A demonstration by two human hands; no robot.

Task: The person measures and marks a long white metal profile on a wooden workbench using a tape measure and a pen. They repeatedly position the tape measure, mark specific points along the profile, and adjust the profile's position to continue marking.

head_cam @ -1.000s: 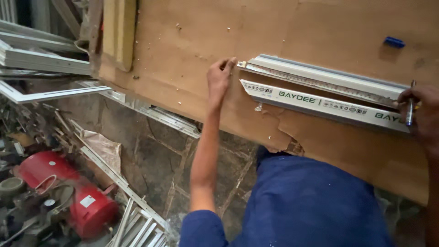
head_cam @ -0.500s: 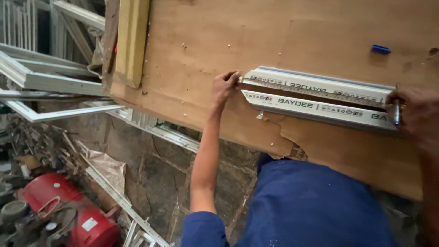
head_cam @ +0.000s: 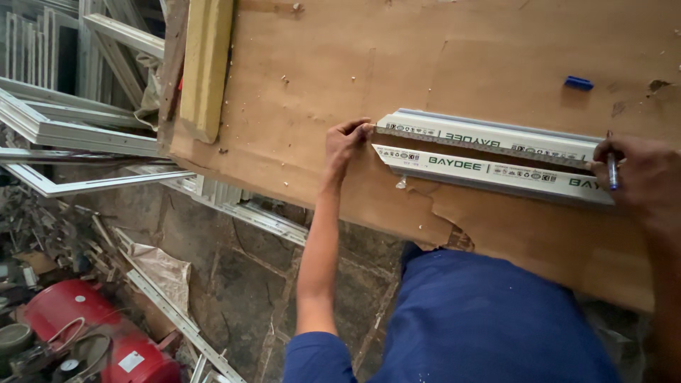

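Pressing its fingertips against the left end of the white profile [head_cam: 489, 152], the left hand [head_cam: 342, 142] lay curled on the wooden tabletop [head_cam: 312, 78], fingers bent and close together, not gripping anything — only touching the cut end where a thin metal ruler [head_cam: 482, 144] ran along the groove of the profile. The right hand [head_cam: 642, 177] sat at the opposite end, closed around a pen [head_cam: 611, 169] held nearly upright, its tip down at the upper edge of the profile. The profile itself lay flat on the tabletop, stretched between the two hands, slightly slanted down toward the right, near the chipped front edge of the board. A small blue object [head_cam: 579, 83] rested on the wood well above the profile — what it was could not be told. At the far left corner of the table a yellowish wooden block [head_cam: 206, 64] lay lengthwise. Blue trousers [head_cam: 489, 319] filled the lower part of the view. Beyond the table's edge, white frame sections [head_cam: 71, 135] were stacked, and a red tank [head_cam: 92, 333] stood on the stone floor [head_cam: 234, 284].
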